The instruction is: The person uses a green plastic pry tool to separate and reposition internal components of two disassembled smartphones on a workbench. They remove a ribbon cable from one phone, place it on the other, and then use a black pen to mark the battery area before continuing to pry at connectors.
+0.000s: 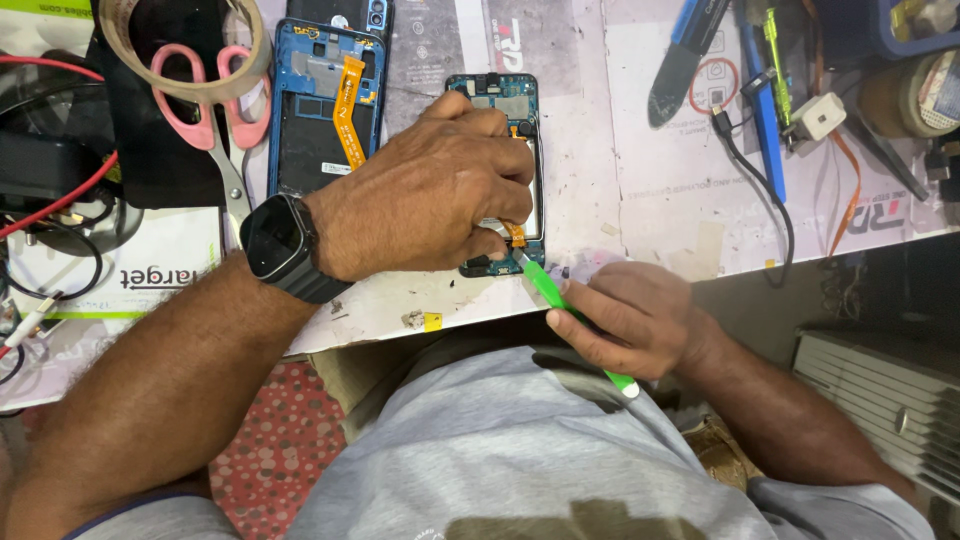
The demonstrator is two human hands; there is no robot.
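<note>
An opened phone [500, 100] with its back removed lies on the worktable [650, 200], circuit board showing at its top and bottom ends. My left hand [430, 190], with a dark smartwatch [285, 245] on the wrist, presses down over the phone's middle, fingers bent at its lower end near an orange flex cable [516, 235]. My right hand [630, 315] grips a green pry tool [560, 295], whose metal tip touches the phone's lower edge beside the left fingers.
A blue phone frame [320, 110] with an orange ribbon lies to the left. Pink-handled scissors [215, 120] and a tape roll [190, 50] sit further left, with red and black wires. Blue tools, a white charger plug [818, 115] and cable lie right.
</note>
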